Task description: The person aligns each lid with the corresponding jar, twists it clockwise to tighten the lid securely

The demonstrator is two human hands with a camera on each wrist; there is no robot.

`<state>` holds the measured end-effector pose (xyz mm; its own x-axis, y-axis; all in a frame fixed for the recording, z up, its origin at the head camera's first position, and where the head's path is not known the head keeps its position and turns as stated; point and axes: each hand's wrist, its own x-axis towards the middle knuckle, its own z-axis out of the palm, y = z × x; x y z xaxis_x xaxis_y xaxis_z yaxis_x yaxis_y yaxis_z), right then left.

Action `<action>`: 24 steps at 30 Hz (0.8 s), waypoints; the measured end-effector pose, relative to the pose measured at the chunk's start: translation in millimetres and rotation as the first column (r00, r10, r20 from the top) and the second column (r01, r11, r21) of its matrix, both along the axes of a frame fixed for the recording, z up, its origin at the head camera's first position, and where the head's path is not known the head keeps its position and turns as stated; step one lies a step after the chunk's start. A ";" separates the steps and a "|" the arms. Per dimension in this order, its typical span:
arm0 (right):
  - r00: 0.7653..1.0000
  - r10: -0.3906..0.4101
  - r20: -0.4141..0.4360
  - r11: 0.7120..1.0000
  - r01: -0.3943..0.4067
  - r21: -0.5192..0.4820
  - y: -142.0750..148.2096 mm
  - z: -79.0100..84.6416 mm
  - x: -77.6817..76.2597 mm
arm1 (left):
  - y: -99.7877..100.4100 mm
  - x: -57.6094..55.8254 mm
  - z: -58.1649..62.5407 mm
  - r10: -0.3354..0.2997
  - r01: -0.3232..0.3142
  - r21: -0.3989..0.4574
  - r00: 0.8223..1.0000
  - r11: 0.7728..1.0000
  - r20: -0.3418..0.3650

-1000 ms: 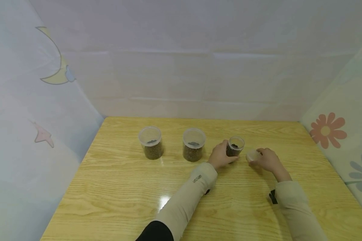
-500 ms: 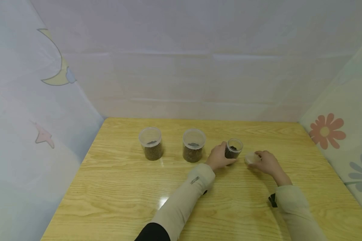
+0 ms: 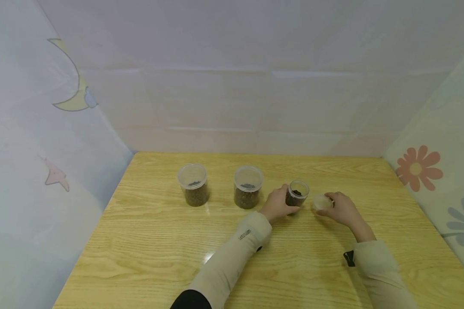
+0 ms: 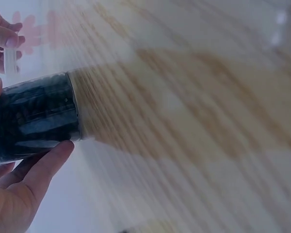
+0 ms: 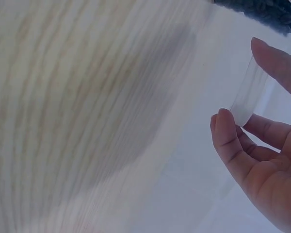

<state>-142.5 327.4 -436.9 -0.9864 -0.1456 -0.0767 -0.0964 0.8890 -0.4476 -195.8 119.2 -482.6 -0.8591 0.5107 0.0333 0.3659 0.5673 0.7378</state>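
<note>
The small clear jar point(image 3: 295, 199) sits right of centre near the back of the surface point(image 3: 147, 249); I cannot tell whether its base touches the wood. The left hand point(image 3: 277, 205) grips its side, thumb and fingers set around the wall, and I would ask only for light, even pressure there, since the jar looks like thin plastic and its mouth is uncovered. I'd hold it level so the dark, lumpy pieces inside stay below the rim.

Just beside it, the right hand point(image 3: 341, 209) pinches the pale, translucent lid point(image 5: 250, 92) by its edge, fingers narrowed to the disc's width. That edge hold seems sound to me: it leaves the lid's underside free and lets me judge its tilt against the jar's round mouth.

Further left stand two wider cylinders, the middle jar point(image 3: 248, 197) and the left jar point(image 3: 195, 193), both upright with coarse dark fill. The wood grain is glossy and streaked; behind hangs a softly creased pale backdrop point(image 3: 232, 103).
</note>
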 end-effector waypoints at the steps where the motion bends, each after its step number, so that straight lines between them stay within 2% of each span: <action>1: 1.000 0.002 -0.005 1.000 -0.002 -0.002 -0.7 0.7 0.6 | -0.7 0.4 0.0 -0.001 0.001 0.002 1.000 1.000 0.002; 9: 1.000 0.000 -0.006 1.000 0.000 -0.016 -2.1 -1.9 2.8 | -5.3 3.6 3.4 -0.019 0.019 -0.030 1.000 0.999 -0.012; 16: 1.000 -0.005 0.001 1.000 0.005 -0.012 -4.3 -2.5 4.5 | -9.0 5.5 9.2 -0.025 0.027 -0.042 0.999 0.999 0.036; 24: 1.000 0.007 -0.012 1.000 -0.008 -0.016 -6.0 -4.8 5.2 | -13.3 7.9 11.3 -0.041 0.044 -0.053 0.998 0.998 0.045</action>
